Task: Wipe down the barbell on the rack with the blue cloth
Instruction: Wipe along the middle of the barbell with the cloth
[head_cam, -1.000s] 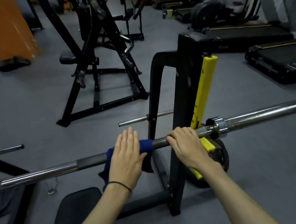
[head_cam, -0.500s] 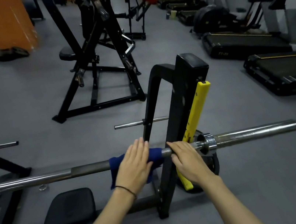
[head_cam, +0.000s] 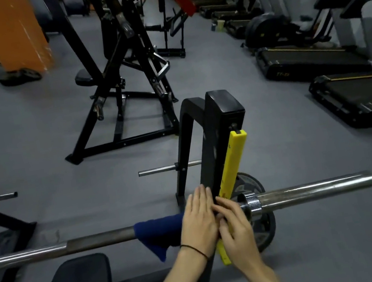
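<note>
The long steel barbell [head_cam: 310, 192] lies across the black rack upright [head_cam: 219, 140] with its yellow guard strip [head_cam: 231, 165]. The left hand [head_cam: 198, 219] presses flat, fingers straight, on the dark blue cloth [head_cam: 158, 233] draped over the bar just beside the upright. Touching it, the right hand [head_cam: 237, 230] curls round the bar next to the collar.

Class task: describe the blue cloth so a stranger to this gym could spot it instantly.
Find the long steel barbell lying across the black rack. The blue cloth is draped over it beside the left hand, the only blue thing among grey and black.
</note>
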Demonstrator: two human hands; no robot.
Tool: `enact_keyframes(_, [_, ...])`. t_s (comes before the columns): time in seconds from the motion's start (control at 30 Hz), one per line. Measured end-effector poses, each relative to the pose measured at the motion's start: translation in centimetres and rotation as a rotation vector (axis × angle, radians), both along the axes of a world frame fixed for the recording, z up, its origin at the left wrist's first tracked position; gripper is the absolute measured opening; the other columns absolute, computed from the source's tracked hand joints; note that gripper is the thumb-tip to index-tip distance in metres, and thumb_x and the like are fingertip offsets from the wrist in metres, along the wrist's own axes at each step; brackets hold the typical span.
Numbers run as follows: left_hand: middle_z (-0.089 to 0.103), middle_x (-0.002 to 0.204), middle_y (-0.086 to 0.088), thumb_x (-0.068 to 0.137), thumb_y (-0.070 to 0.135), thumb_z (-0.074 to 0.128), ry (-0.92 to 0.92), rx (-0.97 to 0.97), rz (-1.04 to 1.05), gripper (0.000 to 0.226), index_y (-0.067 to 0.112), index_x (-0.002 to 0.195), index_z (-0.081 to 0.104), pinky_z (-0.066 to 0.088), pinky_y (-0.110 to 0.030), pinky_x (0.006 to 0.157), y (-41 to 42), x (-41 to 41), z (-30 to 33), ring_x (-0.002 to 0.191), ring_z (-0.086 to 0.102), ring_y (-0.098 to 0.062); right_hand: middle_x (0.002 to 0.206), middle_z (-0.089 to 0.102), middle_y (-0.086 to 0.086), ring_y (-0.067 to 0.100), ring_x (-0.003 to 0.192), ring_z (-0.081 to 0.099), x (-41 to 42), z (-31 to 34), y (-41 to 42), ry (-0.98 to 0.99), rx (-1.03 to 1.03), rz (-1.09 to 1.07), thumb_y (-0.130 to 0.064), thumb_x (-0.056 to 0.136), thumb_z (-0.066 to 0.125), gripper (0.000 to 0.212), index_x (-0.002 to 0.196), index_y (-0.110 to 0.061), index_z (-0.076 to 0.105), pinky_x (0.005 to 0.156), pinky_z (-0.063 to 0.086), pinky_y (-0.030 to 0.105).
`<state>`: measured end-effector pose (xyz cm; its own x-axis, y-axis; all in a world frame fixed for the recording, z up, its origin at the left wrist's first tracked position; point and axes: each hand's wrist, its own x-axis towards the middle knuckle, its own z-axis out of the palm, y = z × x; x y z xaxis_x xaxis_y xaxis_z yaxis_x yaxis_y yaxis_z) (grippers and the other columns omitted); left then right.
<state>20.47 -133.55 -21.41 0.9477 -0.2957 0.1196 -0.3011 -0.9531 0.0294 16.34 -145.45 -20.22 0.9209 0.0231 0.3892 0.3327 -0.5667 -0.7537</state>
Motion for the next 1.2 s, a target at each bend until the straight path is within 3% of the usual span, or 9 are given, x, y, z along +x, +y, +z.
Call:
enact_keyframes(0.1, [0.051,0.147,-0.02,0.105,0.05,0.014,0.057,-0.028,0.041,0.073,0.0,0.142,0.051,0.043,-0.048,0.111,3.3,-1.4,0.5,0.137,0.05,-0.031,0.132,0.059,-0.004,0.012,0.127,0.053,-0.4,-0.3,-2.8,-0.143,-0.146,0.039,-0.011,0.094,0.049,0.035,0.122,-0.012,0.071,0.11,0.039,0.026])
enact_keyframes(0.27, [0.06,0.138,-0.019,0.106,0.055,0.009,-0.023,0.07,0.151,0.08,0.0,0.133,0.061,0.028,-0.049,0.117,9.1,-3.1,0.3,0.135,0.052,-0.035,0.132,0.059,0.001,0.021,0.126,0.054,2.1,-0.2,-8.3,-0.127,-0.444,-0.043,-0.028,0.099,0.047,0.037,0.125,-0.012,0.068,0.112,0.038,0.042])
enact_keyframes(0.37, [0.069,0.117,-0.024,0.107,0.048,0.01,-0.009,0.122,0.25,0.078,-0.001,0.108,0.072,0.033,-0.057,0.114,5.8,-2.5,0.0,0.124,0.059,-0.04,0.126,0.065,0.003,0.021,0.119,0.056,4.3,-0.5,-8.8,-0.096,-0.581,-0.021,-0.037,0.102,0.043,0.043,0.129,-0.012,0.066,0.113,0.035,0.038])
enact_keyframes(0.47, [0.067,0.092,-0.015,0.103,0.048,0.019,0.015,0.083,0.25,0.063,0.01,0.091,0.068,0.037,-0.052,0.111,-0.9,-1.0,0.5,0.098,0.063,-0.037,0.11,0.068,0.0,0.021,0.098,0.063,5.9,-0.3,-9.0,-0.109,-0.611,-0.004,-0.035,0.102,0.042,0.039,0.121,-0.013,0.069,0.093,0.044,0.035])
enact_keyframes(0.57, [0.058,0.073,-0.003,0.098,0.049,0.031,-0.018,0.005,0.164,0.046,0.019,0.079,0.061,0.05,-0.042,0.083,-3.6,-0.5,0.9,0.072,0.058,-0.026,0.1,0.068,-0.002,0.02,0.083,0.065,6.2,0.1,-9.4,-0.138,-0.633,0.007,-0.033,0.1,0.044,0.036,0.113,-0.013,0.071,0.076,0.051,0.037])
enact_keyframes(0.63, [0.053,0.073,0.001,0.096,0.051,0.036,-0.08,-0.055,0.139,0.039,0.022,0.079,0.057,0.049,-0.037,0.069,-1.4,-1.0,1.0,0.067,0.054,-0.022,0.095,0.068,-0.002,0.02,0.079,0.064,6.6,0.2,-9.6,-0.127,-0.624,0.013,-0.033,0.098,0.045,0.036,0.11,-0.013,0.072,0.071,0.052,0.038])
enact_keyframes(0.83, [0.047,0.075,0.004,0.098,0.056,0.035,-0.217,-0.04,0.22,0.042,0.022,0.081,0.05,0.044,-0.035,0.066,9.5,-3.3,-1.0,0.065,0.046,-0.019,0.081,0.064,-0.004,0.019,0.068,0.061,7.0,0.2,-9.1,-0.104,-0.604,-0.033,-0.03,0.095,0.044,0.03,0.095,-0.017,0.071,0.064,0.048,0.04])
enact_keyframes(1.03, [0.046,0.064,-0.001,0.096,0.045,0.037,-0.24,-0.072,0.343,0.04,0.018,0.07,0.05,0.042,-0.038,0.057,6.0,-2.2,0.2,0.058,0.046,-0.023,0.084,0.067,0.001,0.029,0.074,0.064,8.3,2.0,-8.5,0.141,-0.723,0.028,-0.03,0.101,0.043,0.029,0.084,-0.019,0.064,0.063,0.038,0.038])
enact_keyframes(1.2, [0.056,0.076,-0.002,0.102,0.036,0.013,-0.109,-0.053,0.208,0.053,0.02,0.088,0.062,0.038,-0.039,0.064,0.2,-0.9,0.2,0.068,0.053,-0.025,0.1,0.069,0.003,0.03,0.089,0.066,8.4,3.1,-7.8,0.289,-0.76,0.033,-0.032,0.105,0.037,0.03,0.091,-0.021,0.061,0.07,0.037,0.038])
